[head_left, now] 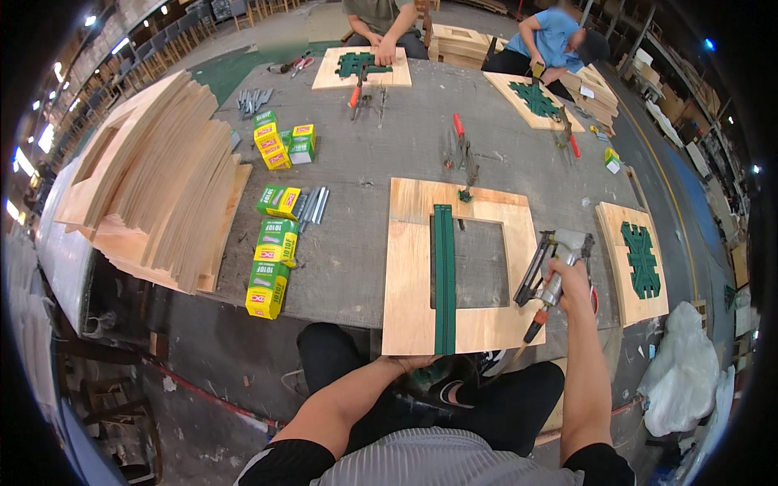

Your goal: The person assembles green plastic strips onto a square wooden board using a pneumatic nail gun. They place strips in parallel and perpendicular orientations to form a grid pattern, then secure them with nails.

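Grey is covering the broad surface (356,154) on which everything is resting. A tall stack (162,194) of pale wooden boards is filling its left side. At the far edge, one person (381,20) and another in blue (543,36) are each bending over a wooden piece with green webbing. Nearest the wearer, a wooden frame (408,267) is lying flat, its near edge overhanging the surface. To its right, a smaller panel (616,255) is bearing crossed green webbing. A green strap (444,267) is running lengthwise over the frame, along the left side of its opening. The right hand (570,279) is gripping a staple gun (570,241) just over the frame's right edge. The left hand (399,364), well apart from it, is reaching under the near edge by the strap's end; its fingers are hiding, so I cannot tell whether they are gripping. Red-handled pliers (459,138) are lying beyond the frame. Yellow-green boxes (275,240) are standing by the stack, with staple strips (314,205) lying beside them.
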Available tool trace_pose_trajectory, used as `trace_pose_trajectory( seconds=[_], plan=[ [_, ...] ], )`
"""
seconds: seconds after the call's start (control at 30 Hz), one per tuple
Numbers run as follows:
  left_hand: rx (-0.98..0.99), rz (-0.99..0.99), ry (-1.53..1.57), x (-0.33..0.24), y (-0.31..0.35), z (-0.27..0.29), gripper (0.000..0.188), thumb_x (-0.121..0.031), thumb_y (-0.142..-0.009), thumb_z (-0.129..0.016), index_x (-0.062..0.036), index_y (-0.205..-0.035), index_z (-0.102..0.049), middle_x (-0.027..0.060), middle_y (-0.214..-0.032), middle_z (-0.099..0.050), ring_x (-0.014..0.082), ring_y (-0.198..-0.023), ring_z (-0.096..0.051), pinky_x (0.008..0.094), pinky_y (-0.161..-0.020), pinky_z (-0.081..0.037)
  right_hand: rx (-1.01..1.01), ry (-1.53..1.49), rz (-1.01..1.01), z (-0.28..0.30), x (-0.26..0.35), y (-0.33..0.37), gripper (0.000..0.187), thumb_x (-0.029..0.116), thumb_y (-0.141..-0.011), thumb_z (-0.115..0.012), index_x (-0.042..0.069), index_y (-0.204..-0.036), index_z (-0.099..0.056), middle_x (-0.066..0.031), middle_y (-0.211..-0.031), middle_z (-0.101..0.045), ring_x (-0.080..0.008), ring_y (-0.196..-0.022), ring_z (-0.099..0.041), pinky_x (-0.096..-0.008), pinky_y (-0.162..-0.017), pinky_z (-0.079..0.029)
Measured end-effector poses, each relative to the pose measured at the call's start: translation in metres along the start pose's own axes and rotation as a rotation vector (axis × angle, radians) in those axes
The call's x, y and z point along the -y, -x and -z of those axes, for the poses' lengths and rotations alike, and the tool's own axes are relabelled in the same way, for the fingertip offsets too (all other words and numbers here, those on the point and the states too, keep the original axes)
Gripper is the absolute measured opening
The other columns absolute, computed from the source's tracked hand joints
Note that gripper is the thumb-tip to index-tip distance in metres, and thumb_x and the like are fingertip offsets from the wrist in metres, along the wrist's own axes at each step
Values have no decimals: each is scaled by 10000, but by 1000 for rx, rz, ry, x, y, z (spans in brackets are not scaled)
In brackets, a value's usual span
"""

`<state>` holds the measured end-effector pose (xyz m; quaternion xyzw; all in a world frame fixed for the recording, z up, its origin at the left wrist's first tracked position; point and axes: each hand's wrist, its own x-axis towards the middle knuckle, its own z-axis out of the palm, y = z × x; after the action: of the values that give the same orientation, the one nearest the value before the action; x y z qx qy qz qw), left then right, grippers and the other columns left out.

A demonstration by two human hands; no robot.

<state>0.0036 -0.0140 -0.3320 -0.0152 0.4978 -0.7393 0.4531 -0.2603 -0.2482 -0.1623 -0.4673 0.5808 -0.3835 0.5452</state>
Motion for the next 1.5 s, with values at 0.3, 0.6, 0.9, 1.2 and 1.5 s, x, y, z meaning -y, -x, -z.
trace_pose_trajectory(
  seconds=[0.3, 0.6, 0.9, 1.2, 1.5],
  plan=[
    [121, -15, -181, -12, -7, 9, 543, -526, -1049, -343, -126, -1331, -580, 121, -1307, -638, 340, -1230, -629, 550, -1033, -528, 177, 139, -152, -73, -46, 158, 219, 158, -916, -762, 17, -1001, -618, -28, -701, -605, -126, -515, -583, -296, -450, -473],
    [63, 7, -194, -12, 0, -1, 560, -531, -1055, -332, -121, -1352, -571, 134, -1303, -646, 365, -1212, -636, 580, -1028, -525, 345, 222, -171, -112, -56, 184, 127, 38, -963, -671, 12, -1069, -607, -16, -762, -608, -96, -540, -570, -263, -477, -464],
    [23, 5, -114, -10, 5, -2, 491, -498, -1049, -366, -150, -1328, -573, 112, -1287, -655, 315, -1172, -663, 510, -981, -568, 361, 332, -177, -118, -64, 185, 156, 100, -962, -707, 29, -1027, -584, -7, -703, -594, -87, -533, -560, -270, -478, -450],
    [238, 355, 867, -22, -5, 10, 452, -506, -1037, -372, -164, -1241, -584, 66, -1163, -679, 285, -1127, -661, 504, -962, -552, 365, 334, -200, -134, -66, 195, 138, 99, -973, -694, 14, -994, -588, 4, -663, -564, -92, -510, -532, -280, -467, -430],
    [103, 729, 2634, 2, 0, 1, 528, -557, -1002, -406, -133, -1262, -581, 123, -1217, -676, 320, -1158, -634, 499, -1013, -499, 365, 321, -149, -133, -69, 203, 129, 105, -980, -687, 14, -1000, -597, 3, -645, -573, -92, -498, -535, -272, -461, -437]
  ],
)
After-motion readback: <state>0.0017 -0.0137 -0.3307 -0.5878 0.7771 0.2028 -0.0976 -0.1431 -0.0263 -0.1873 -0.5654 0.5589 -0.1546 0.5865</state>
